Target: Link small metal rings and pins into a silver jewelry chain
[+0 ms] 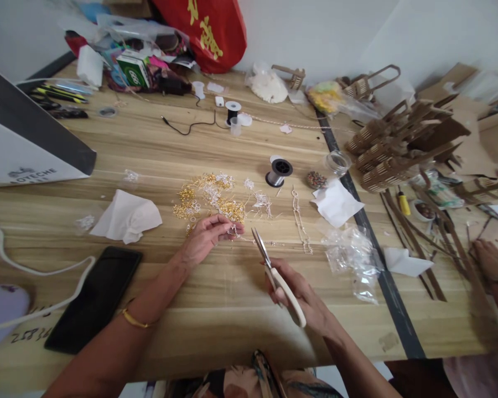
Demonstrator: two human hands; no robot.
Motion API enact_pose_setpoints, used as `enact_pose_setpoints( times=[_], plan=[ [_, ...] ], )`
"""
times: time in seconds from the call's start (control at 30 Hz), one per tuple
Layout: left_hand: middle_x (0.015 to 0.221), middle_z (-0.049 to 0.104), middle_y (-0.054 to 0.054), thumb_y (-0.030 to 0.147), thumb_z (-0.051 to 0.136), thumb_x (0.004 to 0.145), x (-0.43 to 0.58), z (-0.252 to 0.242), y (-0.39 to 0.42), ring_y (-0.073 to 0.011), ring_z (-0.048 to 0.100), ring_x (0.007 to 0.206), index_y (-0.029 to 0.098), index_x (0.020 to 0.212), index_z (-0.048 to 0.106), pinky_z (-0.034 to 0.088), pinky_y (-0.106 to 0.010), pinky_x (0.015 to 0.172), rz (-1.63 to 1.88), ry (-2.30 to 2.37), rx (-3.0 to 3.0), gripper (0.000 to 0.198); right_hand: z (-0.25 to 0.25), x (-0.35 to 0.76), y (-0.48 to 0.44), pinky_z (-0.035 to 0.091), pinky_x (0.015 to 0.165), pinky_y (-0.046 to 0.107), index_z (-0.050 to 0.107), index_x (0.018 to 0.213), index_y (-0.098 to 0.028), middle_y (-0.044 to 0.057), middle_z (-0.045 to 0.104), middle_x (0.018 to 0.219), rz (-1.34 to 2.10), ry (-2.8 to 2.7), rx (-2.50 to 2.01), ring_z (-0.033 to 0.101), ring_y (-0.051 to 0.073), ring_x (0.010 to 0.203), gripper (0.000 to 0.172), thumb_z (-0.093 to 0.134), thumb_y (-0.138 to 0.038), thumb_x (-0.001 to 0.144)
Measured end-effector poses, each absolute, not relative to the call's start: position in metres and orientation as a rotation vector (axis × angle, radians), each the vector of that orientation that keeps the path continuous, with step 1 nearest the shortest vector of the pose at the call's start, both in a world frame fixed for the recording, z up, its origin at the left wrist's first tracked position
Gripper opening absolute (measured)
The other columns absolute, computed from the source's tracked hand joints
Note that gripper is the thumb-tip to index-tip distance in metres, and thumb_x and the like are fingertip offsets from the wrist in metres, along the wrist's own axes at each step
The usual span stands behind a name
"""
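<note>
My left hand (pixel 209 235) pinches a thin silvery beaded chain (pixel 234 230) between thumb and fingers, just in front of a heap of gold and silver beads and rings (pixel 231 209). In my right hand (pixel 294 290) is a pair of scissors (pixel 288 290) with off-white handles. Its blades are slightly apart and point up and left, a little right of the chain. Part of the chain trails right past the blade tips. A longer chain (pixel 301 224) lies on the wooden table to the right, near a spool of wire (pixel 279 172).
A black phone (pixel 94 298) and white tissue (pixel 126 217) lie at left. To the right are a glass jar (pixel 337 164), plastic bags (pixel 352 257) and small woven baskets (pixel 384 160). Another person's hand (pixel 492 258) rests at the far right.
</note>
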State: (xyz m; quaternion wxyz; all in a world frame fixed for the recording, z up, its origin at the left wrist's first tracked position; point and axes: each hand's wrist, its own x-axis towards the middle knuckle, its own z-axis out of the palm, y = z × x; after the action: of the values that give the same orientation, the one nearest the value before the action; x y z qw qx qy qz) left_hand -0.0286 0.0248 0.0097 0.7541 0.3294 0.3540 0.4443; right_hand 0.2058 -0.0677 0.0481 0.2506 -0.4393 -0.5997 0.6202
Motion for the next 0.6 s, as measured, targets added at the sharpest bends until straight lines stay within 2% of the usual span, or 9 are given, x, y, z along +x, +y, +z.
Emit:
enact_pose_setpoints(
  times=[0.2,0.6],
  plan=[
    [0.091,0.072,-0.011,0.021,0.069,0.073,-0.028,0.012,0.025,-0.0198,0.068,0.085,0.011,0.077,0.060,0.051,-0.029,0.075,0.981,0.760,0.710,0.014,0.045,0.191,-0.062,0.037,0.055,0.023,0.044,0.121,-0.018,0.000,0.047,0.074,1.879,-1.495,-1.083,0.043,0.011,0.061,0.050,0.048,-0.054,0.087],
    [0.085,0.072,-0.009,0.020,0.071,0.071,-0.027,0.011,0.025,-0.0186,0.067,0.081,0.011,0.075,0.061,0.053,-0.027,0.070,1.000,0.753,0.687,0.014,0.027,0.183,-0.050,0.036,0.051,0.022,0.043,0.120,-0.017,-0.001,0.046,0.072,1.888,-1.484,-1.042,0.041,0.009,0.057,0.046,0.048,-0.050,0.088]
  ],
)
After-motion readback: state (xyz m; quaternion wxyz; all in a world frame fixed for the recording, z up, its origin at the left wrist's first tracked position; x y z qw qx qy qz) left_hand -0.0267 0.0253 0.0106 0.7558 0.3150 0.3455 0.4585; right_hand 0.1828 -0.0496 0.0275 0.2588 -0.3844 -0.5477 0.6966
